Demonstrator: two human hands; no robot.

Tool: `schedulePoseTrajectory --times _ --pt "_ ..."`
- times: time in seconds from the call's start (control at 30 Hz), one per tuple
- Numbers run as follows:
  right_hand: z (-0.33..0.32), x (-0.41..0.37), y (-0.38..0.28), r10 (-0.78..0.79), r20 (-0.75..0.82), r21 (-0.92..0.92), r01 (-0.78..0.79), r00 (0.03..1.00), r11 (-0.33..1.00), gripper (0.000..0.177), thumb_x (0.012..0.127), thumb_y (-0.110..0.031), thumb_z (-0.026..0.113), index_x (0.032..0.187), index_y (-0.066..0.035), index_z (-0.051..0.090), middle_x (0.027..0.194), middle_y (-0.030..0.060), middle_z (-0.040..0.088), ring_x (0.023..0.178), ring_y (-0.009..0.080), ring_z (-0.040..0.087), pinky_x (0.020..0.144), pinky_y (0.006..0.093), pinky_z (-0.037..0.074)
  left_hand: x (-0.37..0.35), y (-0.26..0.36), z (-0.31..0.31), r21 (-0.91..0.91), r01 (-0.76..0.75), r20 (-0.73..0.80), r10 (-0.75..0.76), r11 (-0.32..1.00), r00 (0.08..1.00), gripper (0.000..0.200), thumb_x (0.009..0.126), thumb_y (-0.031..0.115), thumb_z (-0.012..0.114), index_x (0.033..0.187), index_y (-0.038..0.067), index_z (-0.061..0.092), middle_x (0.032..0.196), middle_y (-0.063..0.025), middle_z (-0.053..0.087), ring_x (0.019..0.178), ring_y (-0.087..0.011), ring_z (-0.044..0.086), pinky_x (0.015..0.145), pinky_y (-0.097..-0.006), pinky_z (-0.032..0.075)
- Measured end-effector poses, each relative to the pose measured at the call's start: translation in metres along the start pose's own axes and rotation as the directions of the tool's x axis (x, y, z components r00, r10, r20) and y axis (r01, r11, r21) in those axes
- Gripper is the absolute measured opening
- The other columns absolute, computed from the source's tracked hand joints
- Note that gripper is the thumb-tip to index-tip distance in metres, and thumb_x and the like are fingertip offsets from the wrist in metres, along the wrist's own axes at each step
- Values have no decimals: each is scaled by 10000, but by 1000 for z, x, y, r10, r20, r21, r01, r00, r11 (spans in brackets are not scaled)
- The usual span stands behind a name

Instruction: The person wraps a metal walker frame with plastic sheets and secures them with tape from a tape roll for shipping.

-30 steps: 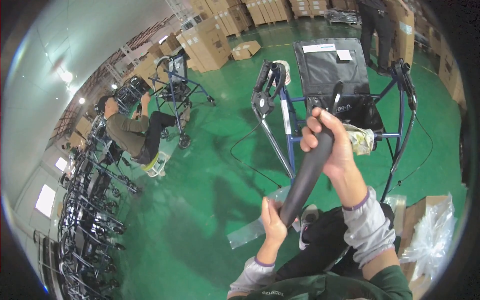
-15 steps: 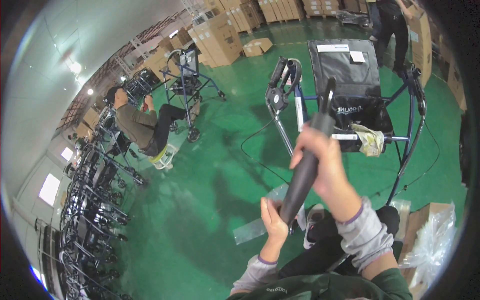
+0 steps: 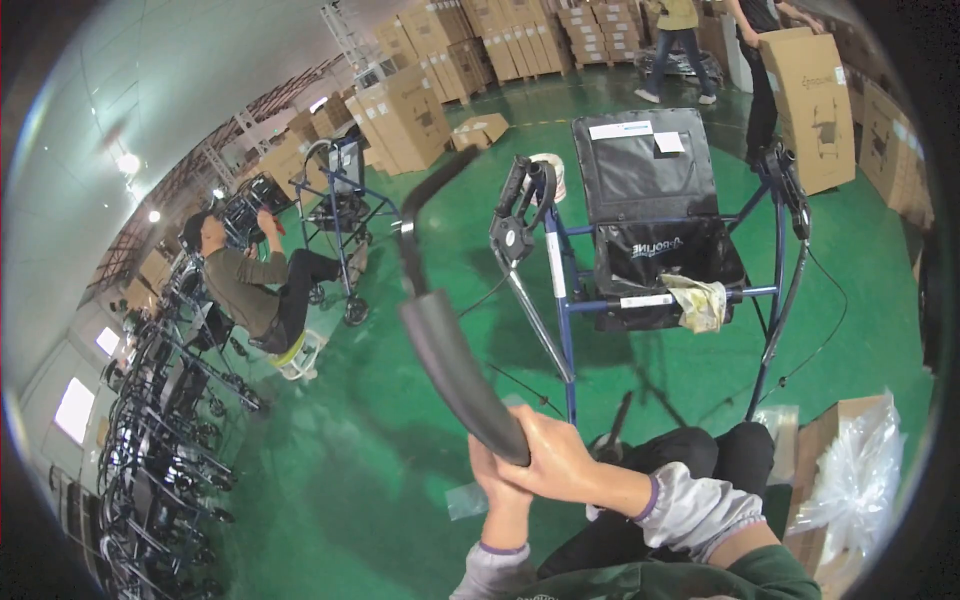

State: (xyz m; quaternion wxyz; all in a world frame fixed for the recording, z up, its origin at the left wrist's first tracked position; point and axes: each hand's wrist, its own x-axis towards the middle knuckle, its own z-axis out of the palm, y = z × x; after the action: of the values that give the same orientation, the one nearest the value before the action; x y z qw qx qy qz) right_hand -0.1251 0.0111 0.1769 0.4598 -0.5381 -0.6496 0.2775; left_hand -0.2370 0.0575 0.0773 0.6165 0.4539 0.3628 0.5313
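Observation:
A curved black foam-padded bar [image 3: 462, 375] slants up and away in front of me, with a bent thinner end at the top left. My right hand [image 3: 565, 458] is closed around the lower end of its foam. Just below and partly behind it, my left hand [image 3: 497, 475] is closed at the same end, its fingers partly hidden. Beyond the bar stands a blue-framed rollator [image 3: 565, 350] with a black seat bag [image 3: 655, 250] and brake handles on both sides. A crumpled yellowish cloth [image 3: 698, 303] hangs over its front tube.
At lower right a cardboard box [image 3: 815, 480] holds clear plastic bags [image 3: 855, 480]. A seated co-worker [image 3: 255, 285] is at the left beside another rollator [image 3: 345, 210]. Rows of rollators [image 3: 165, 430] line the left. Two people stand at the back near large cartons [image 3: 810, 110].
The bar has swung to the left and its far end now points up-left. My right hand has slid down to the near end, beside my left hand. My view has shifted to the right.

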Motion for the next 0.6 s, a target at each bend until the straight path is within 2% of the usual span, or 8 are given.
schedulePoseTrajectory --times 0.03,0.1,0.2,0.3,0.4,0.47,0.5,0.6 --pt "-5 -2 -2 -70 44 -81 73 997 994 541 812 -298 632 1266 -59 463 948 96 637 774 293 631 588 401 478 -2 14 -1 -234 25 0 -25 972 1000 111 934 243 456 884 144 448 873 -26 424 835 -181 457 765 -310 382" --pt "-13 -3 -1 -170 117 -202 191 979 961 559 816 -259 600 1324 -82 449 946 92 648 779 317 647 532 427 466 -1 38 -1 -561 57 18 -56 826 998 320 937 322 428 938 47 590 907 -157 602 870 -310 579 792 -391 462" --pt "-7 -8 16 -375 175 -566 404 911 719 541 727 -176 722 1188 -40 474 733 38 552 532 224 546 346 389 363 -6 54 -6 -761 -13 18 41 648 999 238 965 206 405 914 125 622 799 -104 617 722 -264 525 1038 -486 359" --pt "-11 -10 31 -502 176 -703 465 847 538 264 680 -99 648 896 -100 496 569 -14 441 408 153 460 302 324 298 -1 47 -30 -810 -1 63 90 586 994 340 988 233 328 970 179 663 747 -47 589 640 -215 501 791 -389 370" --pt "-42 -8 47 -595 200 -789 488 779 374 223 623 -32 597 761 -169 486 552 -28 399 452 172 436 420 326 291 9 42 -63 -840 17 200 280 542 939 449 1014 275 253 1115 172 679 879 -50 623 752 -217 547 813 -370 415" --pt "-71 -5 44 -578 245 -838 470 778 278 218 680 -16 655 832 -145 566 680 -5 538 653 192 528 735 404 416 13 40 -78 -863 51 223 288 502 931 489 1020 288 240 1106 182 709 928 -32 660 814 -197 584 831 -388 441" --pt "-79 -5 39 -574 255 -846 468 778 257 217 695 -13 669 850 -139 585 712 1 573 703 197 551 814 424 447 12 43 -83 -867 57 226 288 496 930 499 1021 291 237 1104 185 717 941 -28 669 830 -192 593 836 -393 447" --pt "-95 -8 17 -534 193 -934 321 823 159 328 704 -20 714 1014 -116 665 919 59 626 898 220 576 1011 470 437 9 53 -83 -921 -18 13 77 390 997 462 997 264 284 873 216 727 811 -13 632 723 -186 547 790 -330 429"
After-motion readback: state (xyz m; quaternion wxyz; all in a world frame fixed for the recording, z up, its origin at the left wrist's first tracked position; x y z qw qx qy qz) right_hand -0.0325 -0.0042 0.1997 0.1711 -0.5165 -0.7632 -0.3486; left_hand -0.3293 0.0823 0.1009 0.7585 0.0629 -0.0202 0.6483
